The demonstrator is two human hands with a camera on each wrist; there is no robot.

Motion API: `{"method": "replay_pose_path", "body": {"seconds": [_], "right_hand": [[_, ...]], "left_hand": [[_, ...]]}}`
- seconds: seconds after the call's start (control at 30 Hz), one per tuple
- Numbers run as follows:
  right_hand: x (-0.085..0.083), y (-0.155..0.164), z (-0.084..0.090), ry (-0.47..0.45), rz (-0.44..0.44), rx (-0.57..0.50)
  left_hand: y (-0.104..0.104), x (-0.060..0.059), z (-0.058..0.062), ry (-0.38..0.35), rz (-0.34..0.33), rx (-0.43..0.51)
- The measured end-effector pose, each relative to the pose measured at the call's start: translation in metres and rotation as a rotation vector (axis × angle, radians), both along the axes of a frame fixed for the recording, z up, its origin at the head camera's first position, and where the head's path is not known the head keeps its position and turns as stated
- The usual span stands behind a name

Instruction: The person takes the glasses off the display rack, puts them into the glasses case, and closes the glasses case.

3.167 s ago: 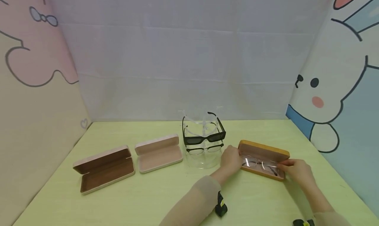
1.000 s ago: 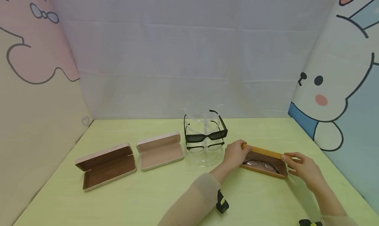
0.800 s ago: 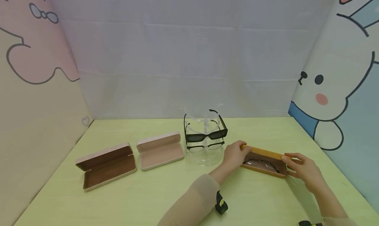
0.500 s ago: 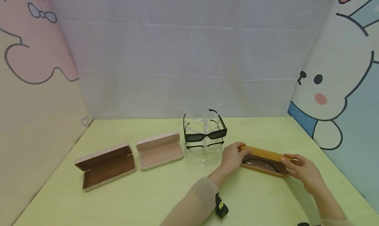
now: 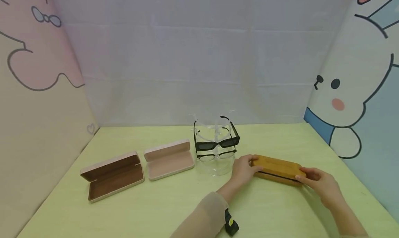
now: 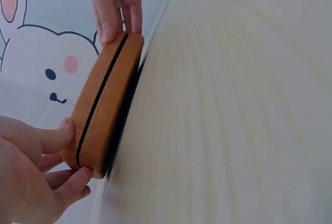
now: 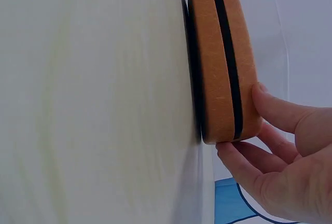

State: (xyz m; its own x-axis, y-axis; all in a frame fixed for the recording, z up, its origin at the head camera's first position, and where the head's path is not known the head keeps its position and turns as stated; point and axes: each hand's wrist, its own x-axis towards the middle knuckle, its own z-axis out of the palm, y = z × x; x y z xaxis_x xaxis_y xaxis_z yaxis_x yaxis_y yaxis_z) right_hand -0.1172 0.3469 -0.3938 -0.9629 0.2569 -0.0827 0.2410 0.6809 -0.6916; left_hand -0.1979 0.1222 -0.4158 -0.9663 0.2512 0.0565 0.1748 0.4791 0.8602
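A mustard-brown glasses case (image 5: 276, 167) rests on the table at the right, its lid down except for a thin dark gap along the front. My left hand (image 5: 241, 171) grips its left end, thumb on the lid and fingers around the end. At the opposite end, my right hand (image 5: 324, 186) holds it the same way. In the left wrist view the dark slit runs the whole length of the case (image 6: 101, 105). The right wrist view shows my thumb on the lid and fingertips at the lower half of the case (image 7: 220, 68). The inside is hidden.
A clear stand (image 5: 215, 169) holds black sunglasses (image 5: 217, 144) above thin dark-rimmed glasses (image 5: 216, 155), left of my left hand. Further left lie a pale pink case (image 5: 169, 163) and a brown-lined case (image 5: 115, 181), lids raised. Walls border the pale table (image 5: 156, 210).
Both hands have moved from the raised lid's edge down with it. The lid has swung toward me and nearly closed, covering the glasses that lay inside the case.
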Motion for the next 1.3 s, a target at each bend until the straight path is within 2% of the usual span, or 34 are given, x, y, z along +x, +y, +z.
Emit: {"method": "replay_pose_path", "body": {"seconds": [0.17,0.4,0.67,0.83,0.93,1.1,1.3], "right_hand": [[-0.001,-0.001,0.0,0.017,-0.022,0.092],[-0.011,0.0,0.001,0.043,0.045,0.167],[-0.026,0.007,0.002,0.009,0.036,0.126],[-0.029,0.004,0.001,-0.013,0.03,0.101],[-0.028,-0.003,0.003,-0.002,0.011,0.126],[-0.027,-0.023,0.012,0.107,-0.029,0.147],[-0.035,-0.055,0.021,0.232,0.023,0.101]], "left_hand": [[0.002,-0.002,-0.004,-0.001,0.014,-0.008],[0.007,-0.013,-0.007,0.012,0.011,-0.015],[0.014,-0.017,-0.007,0.024,-0.003,-0.07],[0.008,-0.016,-0.007,-0.016,-0.068,-0.056],[-0.002,-0.012,-0.005,-0.051,-0.097,-0.033],[-0.021,-0.005,0.008,-0.01,-0.14,-0.006],[-0.04,-0.001,0.02,0.075,-0.143,-0.043]]}}
